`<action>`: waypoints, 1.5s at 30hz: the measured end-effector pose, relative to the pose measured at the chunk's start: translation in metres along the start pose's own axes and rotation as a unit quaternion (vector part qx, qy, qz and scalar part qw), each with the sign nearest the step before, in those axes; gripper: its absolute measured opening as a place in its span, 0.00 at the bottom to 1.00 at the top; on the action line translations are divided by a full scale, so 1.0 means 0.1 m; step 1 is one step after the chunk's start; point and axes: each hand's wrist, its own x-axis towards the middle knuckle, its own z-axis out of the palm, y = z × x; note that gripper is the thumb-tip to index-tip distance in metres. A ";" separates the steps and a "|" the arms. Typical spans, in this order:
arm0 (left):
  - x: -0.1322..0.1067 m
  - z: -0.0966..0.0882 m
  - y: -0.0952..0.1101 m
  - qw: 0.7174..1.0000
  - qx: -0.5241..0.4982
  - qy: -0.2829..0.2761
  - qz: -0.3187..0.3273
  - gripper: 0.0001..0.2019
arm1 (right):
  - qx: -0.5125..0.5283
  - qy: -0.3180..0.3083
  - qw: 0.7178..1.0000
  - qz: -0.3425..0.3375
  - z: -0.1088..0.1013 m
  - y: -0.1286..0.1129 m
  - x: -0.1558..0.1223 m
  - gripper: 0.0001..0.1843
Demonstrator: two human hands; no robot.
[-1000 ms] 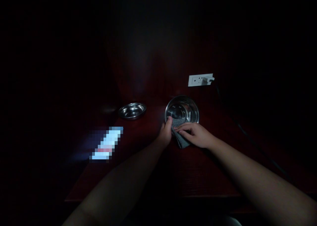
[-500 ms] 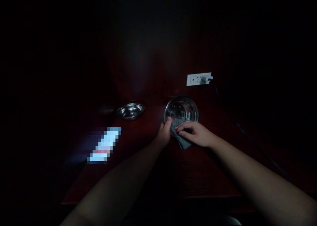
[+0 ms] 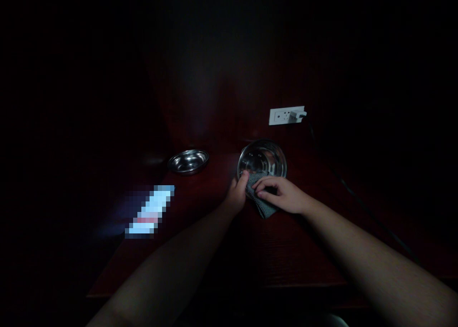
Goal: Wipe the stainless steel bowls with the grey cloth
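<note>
A shiny steel bowl [image 3: 263,156] is tilted so that its inside faces me, over the dark red table. My left hand [image 3: 237,192] grips its near left rim, thumb on top and the other fingers hidden behind. A grey-green cloth [image 3: 264,200] hangs folded over the near rim. My right hand [image 3: 281,193] is closed on the cloth, with its thumb and fingers curled against it and some fingertips hidden.
Left of the bowl stands a shallow steel dish [image 3: 188,162]. A blurred-out lit phone screen [image 3: 152,210] lies at the table's left edge. A white wall socket [image 3: 286,115] holds a plug, its dark cable [image 3: 361,205] trailing along the right. Surroundings are very dark.
Hardly anything differs: both hands keep their hold on the bowl and cloth. The whole view has shifted by a few pixels.
</note>
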 end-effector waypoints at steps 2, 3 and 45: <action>0.00 0.00 0.00 1.000 0.009 -0.005 -0.001 0.23 | 0.001 -0.003 1.000 0.003 0.00 0.00 0.00 0.08; 0.00 0.00 0.00 1.000 0.014 -0.007 0.000 0.23 | 0.003 -0.004 1.000 0.005 0.00 0.00 0.00 0.08; 0.04 -0.04 -0.07 0.999 0.032 -0.031 0.016 0.23 | -0.007 -0.007 0.998 0.060 -0.02 0.03 0.00 0.10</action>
